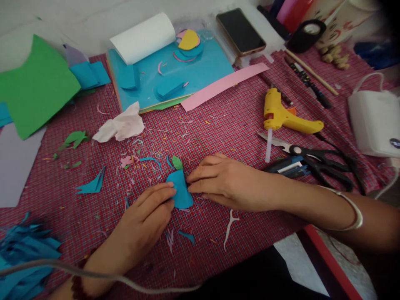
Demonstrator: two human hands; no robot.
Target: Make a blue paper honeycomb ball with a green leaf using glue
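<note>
A small blue paper piece (181, 191) with a rounded outline lies on the checkered cloth between my hands. The fingers of my left hand (146, 216) are close together and hold its left side against the table. On the opposite side, my right hand (225, 179) grips the paper's right edge at the fingertips; the thumb is hidden. A green paper leaf shape (177, 163) touches the top of the blue piece. Thin paper snippets (153, 158) are scattered around, with a pink paper flower (126, 161) among them.
Right of my hands are a yellow glue gun (281, 114), scissors (312, 156) and a blue-black cutter (289, 166). Behind lie a blue board (206, 62), a pink strip (225, 85) and a phone (240, 31). A cable (103, 275) crosses the lower left, near blue scraps (28, 250).
</note>
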